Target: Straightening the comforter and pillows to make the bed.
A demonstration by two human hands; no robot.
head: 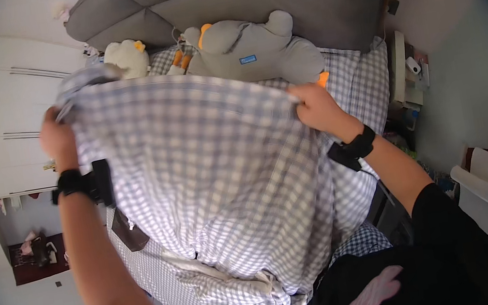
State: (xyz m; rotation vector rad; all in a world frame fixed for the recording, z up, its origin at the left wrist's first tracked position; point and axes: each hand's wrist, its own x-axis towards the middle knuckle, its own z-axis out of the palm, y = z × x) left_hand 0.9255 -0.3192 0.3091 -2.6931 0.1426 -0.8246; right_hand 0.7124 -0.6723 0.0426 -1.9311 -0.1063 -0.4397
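Both arms are stretched forward, spreading a blue-and-white checked quilt cover [206, 158] over the bed. My left hand [57, 136] grips its far left corner, where the cloth bunches and blurs. My right hand [317, 107] is closed on the upper edge at the right. Between the hands the edge hangs in a taut, slightly bowed line, and the cloth falls in folds toward me. Its lower part lies crumpled near my body, beside a checked bed sheet [147, 268]. Black bands with small boxes are strapped to both wrists.
A large grey plush toy [252, 50] and a white plush toy [126, 58] lie against the grey padded headboard [258, 1]. A dark brown bag [128, 230] rests on the bed's left side. White wardrobes [11, 103] stand left; a small white shelf [399, 70] is right.
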